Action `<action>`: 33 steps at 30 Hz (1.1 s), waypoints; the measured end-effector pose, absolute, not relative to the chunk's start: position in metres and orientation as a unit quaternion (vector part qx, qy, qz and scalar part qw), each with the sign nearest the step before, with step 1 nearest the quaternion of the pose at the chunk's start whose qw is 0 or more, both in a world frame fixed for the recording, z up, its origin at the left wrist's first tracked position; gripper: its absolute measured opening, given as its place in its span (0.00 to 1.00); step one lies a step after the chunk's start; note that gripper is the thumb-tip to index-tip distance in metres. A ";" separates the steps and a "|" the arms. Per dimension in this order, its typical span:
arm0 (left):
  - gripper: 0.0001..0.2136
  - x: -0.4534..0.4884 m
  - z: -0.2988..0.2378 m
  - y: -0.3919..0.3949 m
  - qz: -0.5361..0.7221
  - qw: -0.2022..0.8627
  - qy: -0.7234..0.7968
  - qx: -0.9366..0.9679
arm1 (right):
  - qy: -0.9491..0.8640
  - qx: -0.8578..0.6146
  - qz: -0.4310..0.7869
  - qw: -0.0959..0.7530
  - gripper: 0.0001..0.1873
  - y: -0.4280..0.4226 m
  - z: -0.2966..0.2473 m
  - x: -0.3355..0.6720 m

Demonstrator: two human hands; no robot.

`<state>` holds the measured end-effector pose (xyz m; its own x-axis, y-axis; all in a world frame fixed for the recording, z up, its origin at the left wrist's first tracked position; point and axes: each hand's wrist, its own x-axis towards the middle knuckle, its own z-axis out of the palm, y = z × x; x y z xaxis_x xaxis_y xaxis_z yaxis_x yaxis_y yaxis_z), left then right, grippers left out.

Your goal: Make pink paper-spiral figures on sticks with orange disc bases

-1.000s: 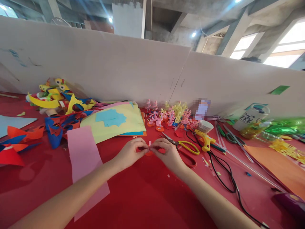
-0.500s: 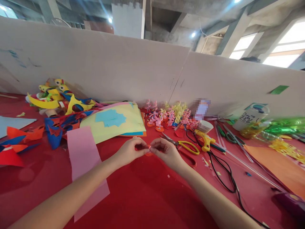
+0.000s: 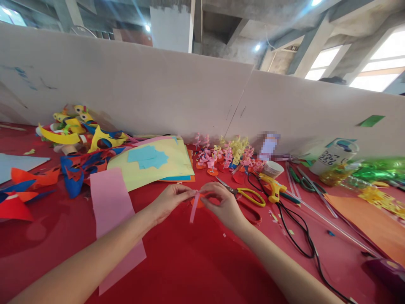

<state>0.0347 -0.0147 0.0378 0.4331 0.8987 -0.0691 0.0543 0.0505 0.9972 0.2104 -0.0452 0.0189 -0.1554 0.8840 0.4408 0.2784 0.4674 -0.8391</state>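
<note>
In the middle of the head view my left hand (image 3: 167, 203) pinches the upper end of a narrow pink paper strip (image 3: 193, 212). The strip's free end hangs down toward the table. My right hand (image 3: 223, 202) meets it from the other side, index finger and thumb curled in at the strip's top. Right behind the strip, between the two hands, shows a small orange paper disc (image 3: 199, 204); my fingers cover part of it. Yellow-and-red handled scissors (image 3: 242, 195) lie open just right of my right hand.
A pink paper sheet (image 3: 112, 207) lies under my left forearm. Behind my hands are stacked coloured sheets (image 3: 167, 162) and several curly paper pieces (image 3: 232, 154). A yellow glue gun (image 3: 274, 188) trails a black cord (image 3: 303, 236) on the right. A pale board (image 3: 158, 93) stands behind.
The pink strip now hangs down between my hands, where before it was mostly hidden in my fingers. More of the orange disc shows. Both hands stay in nearly the same place.
</note>
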 end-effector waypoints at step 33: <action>0.10 0.036 0.048 -0.019 0.328 0.485 0.360 0.726 | -0.529 -0.412 0.540 0.509 0.14 -0.044 0.016 0.203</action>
